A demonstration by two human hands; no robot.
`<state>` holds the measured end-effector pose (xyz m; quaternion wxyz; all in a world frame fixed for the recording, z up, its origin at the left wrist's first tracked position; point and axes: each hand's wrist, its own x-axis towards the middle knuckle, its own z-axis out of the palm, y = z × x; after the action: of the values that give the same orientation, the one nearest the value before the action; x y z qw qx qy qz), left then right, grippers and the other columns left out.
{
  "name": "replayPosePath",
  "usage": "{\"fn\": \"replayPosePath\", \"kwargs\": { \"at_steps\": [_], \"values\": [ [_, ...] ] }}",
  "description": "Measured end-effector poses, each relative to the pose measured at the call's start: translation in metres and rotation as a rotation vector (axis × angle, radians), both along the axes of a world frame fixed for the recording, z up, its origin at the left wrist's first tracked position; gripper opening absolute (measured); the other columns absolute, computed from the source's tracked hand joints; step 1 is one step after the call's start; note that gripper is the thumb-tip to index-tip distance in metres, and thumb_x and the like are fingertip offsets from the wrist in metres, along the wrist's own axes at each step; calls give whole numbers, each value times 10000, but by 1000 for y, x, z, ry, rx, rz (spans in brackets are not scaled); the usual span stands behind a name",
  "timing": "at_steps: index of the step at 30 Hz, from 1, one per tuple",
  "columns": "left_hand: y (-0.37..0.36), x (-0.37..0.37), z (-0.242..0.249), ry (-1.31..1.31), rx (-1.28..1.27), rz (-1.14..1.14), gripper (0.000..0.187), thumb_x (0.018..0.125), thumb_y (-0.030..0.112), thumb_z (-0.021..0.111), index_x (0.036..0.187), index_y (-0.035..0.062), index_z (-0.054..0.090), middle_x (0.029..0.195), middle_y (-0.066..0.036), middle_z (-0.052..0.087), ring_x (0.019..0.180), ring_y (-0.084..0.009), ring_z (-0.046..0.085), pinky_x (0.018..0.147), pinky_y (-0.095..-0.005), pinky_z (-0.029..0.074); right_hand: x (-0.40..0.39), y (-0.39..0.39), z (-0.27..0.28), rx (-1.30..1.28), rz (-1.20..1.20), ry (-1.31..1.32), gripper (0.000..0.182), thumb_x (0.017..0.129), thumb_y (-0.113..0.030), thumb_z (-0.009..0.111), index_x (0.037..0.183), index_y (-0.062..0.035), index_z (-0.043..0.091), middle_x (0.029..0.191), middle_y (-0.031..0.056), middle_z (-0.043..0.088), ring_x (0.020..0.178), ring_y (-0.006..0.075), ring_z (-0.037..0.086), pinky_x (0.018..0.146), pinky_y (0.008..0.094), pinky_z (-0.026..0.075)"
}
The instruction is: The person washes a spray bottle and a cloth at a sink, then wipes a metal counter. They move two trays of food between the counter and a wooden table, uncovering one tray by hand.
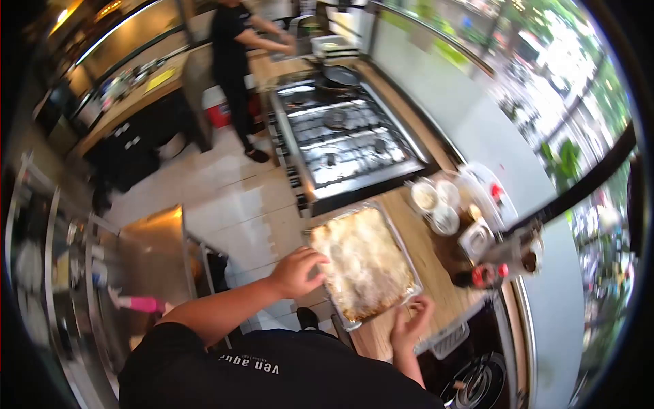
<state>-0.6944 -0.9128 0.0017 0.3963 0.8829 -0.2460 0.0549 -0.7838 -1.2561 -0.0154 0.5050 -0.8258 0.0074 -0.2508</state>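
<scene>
A rectangular foil-lined tray (417, 281) filled with a browned, pale-topped baked dish (361, 262) rests on the wooden counter (426, 238). At the tray's left edge is my left hand (300, 271), its fingers curved and parted from the thumb. My right hand (412, 324) is near the tray's lower right corner, fingers bent and apart, with nothing visible in it. Whether either hand touches the foil is too blurred to tell.
A gas stove (347, 129) with a black pan (340, 76) lies beyond the tray. White bowls (445, 219) and a red-labelled bottle (485, 275) stand to the right. Another person (231, 61) stands beside the stove. A pink-handled tool (142, 304) is at left.
</scene>
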Motion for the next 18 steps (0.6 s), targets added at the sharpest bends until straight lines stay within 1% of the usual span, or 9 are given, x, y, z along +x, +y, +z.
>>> {"fn": "replayPosePath", "kwargs": {
  "at_steps": [1,2,4,6,11,12,15,16,18],
  "values": [
    [39,-20,-2,46,25,111,351,891,179,775,1224,101,697,1142,-108,724,1087,-336,679,977,-431,549,8,35,10,-2,256,26,473,868,52,706,1302,-28,535,1225,103,549,1134,227,566,948,359,465],
    [72,-49,-7,102,35,241,329,887,170,776,1199,97,701,1116,-109,727,1063,-338,686,959,-435,555,20,69,16,74,487,147,445,852,14,769,1259,-23,593,1220,162,613,1100,290,613,924,394,510],
    [132,-108,-29,153,109,441,317,899,187,765,1199,119,692,1106,-97,733,1050,-336,694,926,-439,561,48,136,30,-5,971,269,451,869,-11,790,1285,-42,620,1165,143,666,1071,283,655,927,374,528],
    [173,-181,-50,167,84,634,314,900,191,763,1196,113,692,1085,-97,738,1016,-343,699,900,-446,568,58,207,33,-116,1259,415,410,910,-53,773,1297,-25,640,1138,134,698,1065,266,689,909,378,546],
    [194,-366,-84,333,-292,1220,299,911,199,755,1165,51,700,1032,-142,738,959,-278,724,868,-416,583,22,372,7,-424,1752,594,453,916,-132,782,1350,-100,656,1225,87,708,1059,231,689,914,365,541],
    [193,-401,-96,278,-341,1343,281,917,194,767,1151,46,714,972,-96,746,874,-198,718,825,-363,582,2,402,2,-459,1814,593,453,916,-132,782,1350,-100,656,1225,87,708,1059,231,689,914,365,541],
    [195,-492,-130,238,-494,1789,268,926,209,771,1137,49,728,952,-75,747,814,-164,706,758,-337,583,-69,479,-30,-555,2174,665,467,957,-207,769,1392,-105,631,1230,83,700,1083,233,681,959,373,548],
    [201,-521,-129,236,-506,1820,268,926,209,771,1137,49,728,952,-75,747,814,-164,706,758,-337,583,-94,506,-54,-574,2203,667,467,957,-207,769,1392,-105,631,1230,83,700,1083,233,681,959,373,548],
    [224,-576,-125,183,-431,2062,277,917,223,780,1131,56,726,956,-89,750,834,-196,713,794,-355,589,-147,557,-97,-499,2078,1300,560,987,-241,751,1491,-118,540,1310,87,643,1180,260,645,995,413,547]
  ]
}}
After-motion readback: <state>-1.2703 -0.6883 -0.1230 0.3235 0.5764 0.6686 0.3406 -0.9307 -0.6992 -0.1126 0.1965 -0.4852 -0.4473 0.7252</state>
